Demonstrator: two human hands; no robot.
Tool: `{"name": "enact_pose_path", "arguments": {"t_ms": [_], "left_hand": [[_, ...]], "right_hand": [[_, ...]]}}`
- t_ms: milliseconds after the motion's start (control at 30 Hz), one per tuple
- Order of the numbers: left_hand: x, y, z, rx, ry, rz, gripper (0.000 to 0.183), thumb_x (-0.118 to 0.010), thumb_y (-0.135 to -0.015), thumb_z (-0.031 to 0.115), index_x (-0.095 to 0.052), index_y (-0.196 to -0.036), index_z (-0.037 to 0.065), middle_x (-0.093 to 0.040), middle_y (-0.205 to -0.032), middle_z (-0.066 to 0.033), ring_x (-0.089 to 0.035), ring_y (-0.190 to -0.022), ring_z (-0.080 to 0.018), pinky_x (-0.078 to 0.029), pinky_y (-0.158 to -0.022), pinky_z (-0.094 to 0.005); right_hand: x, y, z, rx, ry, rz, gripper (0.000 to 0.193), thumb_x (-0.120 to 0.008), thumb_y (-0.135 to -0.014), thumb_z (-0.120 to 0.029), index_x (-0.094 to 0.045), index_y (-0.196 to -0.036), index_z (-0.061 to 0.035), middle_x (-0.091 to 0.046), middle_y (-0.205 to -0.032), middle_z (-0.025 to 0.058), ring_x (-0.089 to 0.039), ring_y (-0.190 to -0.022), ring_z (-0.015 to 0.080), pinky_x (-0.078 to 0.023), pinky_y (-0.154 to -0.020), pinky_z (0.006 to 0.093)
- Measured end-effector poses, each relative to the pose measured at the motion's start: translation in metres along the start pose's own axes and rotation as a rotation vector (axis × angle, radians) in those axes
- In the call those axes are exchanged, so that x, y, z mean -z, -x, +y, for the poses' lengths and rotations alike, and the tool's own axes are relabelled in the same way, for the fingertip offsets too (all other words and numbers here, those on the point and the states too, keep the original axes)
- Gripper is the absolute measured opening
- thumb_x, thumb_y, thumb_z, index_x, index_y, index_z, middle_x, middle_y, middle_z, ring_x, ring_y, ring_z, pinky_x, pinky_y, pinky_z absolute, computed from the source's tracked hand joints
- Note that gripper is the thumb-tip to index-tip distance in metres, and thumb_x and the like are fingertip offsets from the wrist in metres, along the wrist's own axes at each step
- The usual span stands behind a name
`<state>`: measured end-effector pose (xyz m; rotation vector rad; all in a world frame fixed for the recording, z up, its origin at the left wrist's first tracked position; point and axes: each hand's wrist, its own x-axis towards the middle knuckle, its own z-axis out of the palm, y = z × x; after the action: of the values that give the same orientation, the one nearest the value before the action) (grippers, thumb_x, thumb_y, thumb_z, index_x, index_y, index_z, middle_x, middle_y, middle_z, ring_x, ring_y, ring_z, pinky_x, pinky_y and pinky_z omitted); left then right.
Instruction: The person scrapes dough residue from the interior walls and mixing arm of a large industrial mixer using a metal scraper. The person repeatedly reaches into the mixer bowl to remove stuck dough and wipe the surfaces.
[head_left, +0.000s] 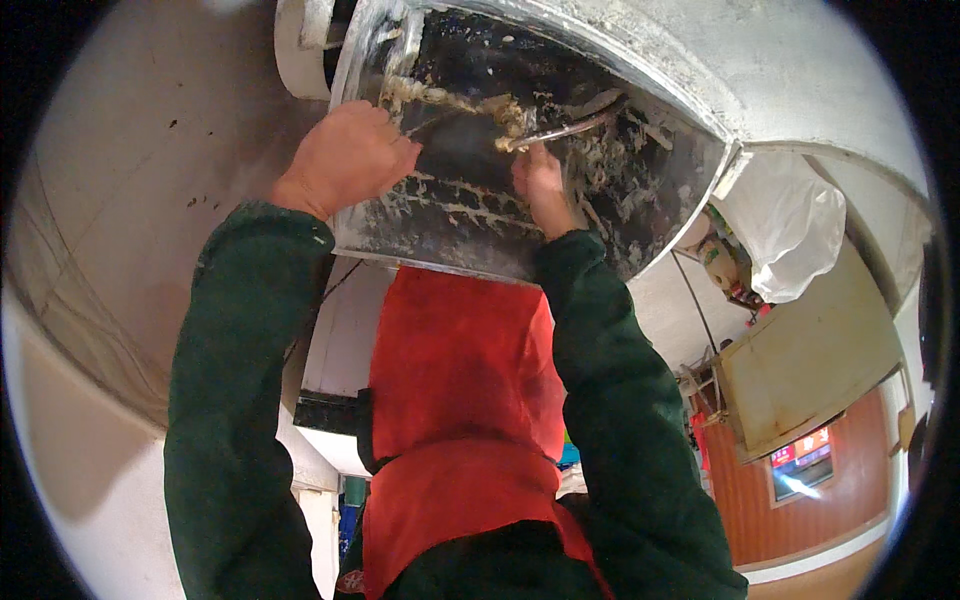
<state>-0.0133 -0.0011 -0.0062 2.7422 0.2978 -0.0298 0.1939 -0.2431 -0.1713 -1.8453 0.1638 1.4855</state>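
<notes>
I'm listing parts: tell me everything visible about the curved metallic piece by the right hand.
The curved metallic piece is slim, silvery and shiny, darker toward its right end. It arcs up rightward against the dark, stained surface. Tan, crusty buildup meets its left end. The right hand is just below that end; whether it touches the piece is unclear.

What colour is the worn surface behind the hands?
The surface is mostly black with pale patches, best seen in the head view.

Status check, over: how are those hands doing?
Left hand: curled, contents hidden. Right hand: at the near end of curved tube. Crust caked alongside.
</notes>
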Motion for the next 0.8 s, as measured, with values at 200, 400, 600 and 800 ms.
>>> {"name": "enact_pose_path", "arguments": {"t_ms": [200, 400, 600, 800], "left_hand": [[-0.001, 0.001, 0.0, 0.019, -0.007, -0.029, 0.023, -0.072, -0.086, 0.024, -0.07, -0.066, 0.014, -0.065, -0.067, -0.0022, -0.064, -0.074, -0.0238, -0.051, -0.071, -0.0391], [0.0, 0.0, 0.004, 0.035, -0.053, -0.081, 0.025, -0.072, -0.087, 0.026, -0.069, -0.065, 0.013, -0.065, -0.067, -0.0026, -0.063, -0.074, -0.0241, -0.051, -0.071, -0.0394], [0.001, -0.002, 0.003, -0.002, -0.089, -0.1, 0.028, -0.071, -0.089, 0.027, -0.065, -0.064, 0.014, -0.064, -0.066, -0.0027, -0.063, -0.074, -0.0247, -0.05, -0.07, -0.0405], [0.0, -0.007, 0.005, -0.009, -0.174, -0.111, 0.031, -0.073, -0.088, 0.026, -0.06, -0.063, 0.014, -0.059, -0.063, -0.0026, -0.062, -0.069, -0.024, -0.049, -0.065, -0.0398]], "right_hand": [[-0.037, -0.027, 0.034, 0.301, 0.052, 0.149, 0.054, -0.045, -0.108, -0.048, -0.062, -0.085, -0.0023, -0.057, -0.065, 0.0063, -0.054, -0.056, 0.0187, -0.041, -0.05, 0.0368], [-0.064, 0.048, -0.001, -0.308, -0.476, 0.075, 0.046, -0.035, -0.11, -0.048, -0.052, -0.087, -0.0122, -0.044, -0.065, -0.0021, -0.039, -0.049, 0.0146, -0.03, -0.043, 0.0305], [-0.04, 0.072, -0.038, -0.389, -1.19, -0.174, 0.039, -0.031, -0.11, -0.041, -0.05, -0.087, -0.0156, -0.037, -0.062, -0.0054, -0.032, -0.048, 0.01, -0.028, -0.044, 0.0257], [-0.051, 0.028, -0.017, -0.363, -0.561, 0.194, 0.04, -0.04, -0.109, -0.043, -0.057, -0.093, -0.0098, -0.054, -0.066, 0.0013, -0.047, -0.05, 0.0182, -0.038, -0.044, 0.0344]]}}
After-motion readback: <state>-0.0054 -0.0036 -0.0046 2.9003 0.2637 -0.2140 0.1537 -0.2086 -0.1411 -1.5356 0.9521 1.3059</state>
